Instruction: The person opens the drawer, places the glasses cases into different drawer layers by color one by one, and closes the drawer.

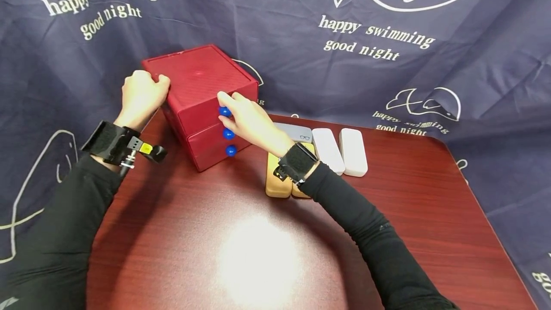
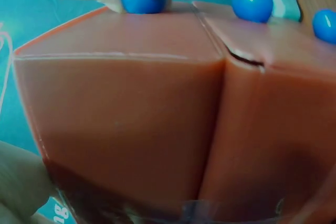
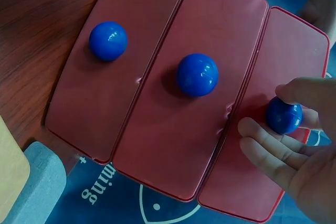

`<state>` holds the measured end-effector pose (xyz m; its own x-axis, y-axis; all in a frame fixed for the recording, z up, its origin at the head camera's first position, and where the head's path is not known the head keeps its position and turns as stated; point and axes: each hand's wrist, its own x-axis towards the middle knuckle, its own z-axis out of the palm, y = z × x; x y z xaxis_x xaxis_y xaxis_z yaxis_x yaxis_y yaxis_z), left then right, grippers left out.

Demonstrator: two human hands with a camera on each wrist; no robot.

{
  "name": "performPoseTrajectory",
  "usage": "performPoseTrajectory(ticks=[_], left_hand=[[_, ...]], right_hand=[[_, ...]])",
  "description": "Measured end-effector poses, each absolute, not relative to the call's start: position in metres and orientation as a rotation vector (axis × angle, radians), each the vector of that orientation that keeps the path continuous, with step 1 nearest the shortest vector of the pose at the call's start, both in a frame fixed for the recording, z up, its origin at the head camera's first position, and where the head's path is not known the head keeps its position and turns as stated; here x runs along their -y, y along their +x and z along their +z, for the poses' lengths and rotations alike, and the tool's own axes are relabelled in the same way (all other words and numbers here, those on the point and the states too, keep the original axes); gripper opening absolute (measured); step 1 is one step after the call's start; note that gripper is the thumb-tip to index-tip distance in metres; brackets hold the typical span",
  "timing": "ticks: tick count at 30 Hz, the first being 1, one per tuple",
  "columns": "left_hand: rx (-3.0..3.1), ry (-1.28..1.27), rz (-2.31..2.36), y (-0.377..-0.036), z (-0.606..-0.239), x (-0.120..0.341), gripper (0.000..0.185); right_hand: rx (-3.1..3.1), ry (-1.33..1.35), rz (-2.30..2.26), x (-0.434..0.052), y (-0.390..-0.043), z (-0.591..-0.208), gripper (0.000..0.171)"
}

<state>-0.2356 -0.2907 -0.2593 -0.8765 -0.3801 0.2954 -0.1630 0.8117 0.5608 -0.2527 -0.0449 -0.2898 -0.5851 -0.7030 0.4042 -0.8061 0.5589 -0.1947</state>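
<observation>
A red drawer box (image 1: pixel 202 75) stands at the back left of the table, with three drawer fronts stacked one above another, each with a round blue knob. My right hand (image 1: pixel 247 118) pinches the top knob (image 3: pixel 283 115) between thumb and fingers, its other fingers lying near the drawer front. In the right wrist view the middle knob (image 3: pixel 197 75) and the bottom knob (image 3: pixel 108 41) are untouched. At the box's rear left side my left hand (image 1: pixel 142 92) grips the edge, thumb at the top rim; some of its fingers are hidden.
Right of the box lie a grey case (image 1: pixel 294 132) printed with glasses, two yellow cases (image 1: pixel 278 181) partly under my right wrist, and two white cases (image 1: pixel 354 152). A dark blue printed cloth (image 1: pixel 284 23) hangs behind the brown table (image 1: pixel 430 214).
</observation>
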Motion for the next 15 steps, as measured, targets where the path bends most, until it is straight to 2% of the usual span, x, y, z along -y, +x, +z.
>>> performPoseTrajectory(ticks=[6,15], left_hand=[[2.687,0.417,-0.891,-0.237,-0.255,0.299,0.04],[2.768,0.498,-1.21,-0.239,-0.245,0.305,0.023]], right_hand=[[2.523,1.25,0.529,0.045,-0.252,-0.289,0.023],[2.52,1.252,0.516,0.045,-0.253,-0.289,0.024]])
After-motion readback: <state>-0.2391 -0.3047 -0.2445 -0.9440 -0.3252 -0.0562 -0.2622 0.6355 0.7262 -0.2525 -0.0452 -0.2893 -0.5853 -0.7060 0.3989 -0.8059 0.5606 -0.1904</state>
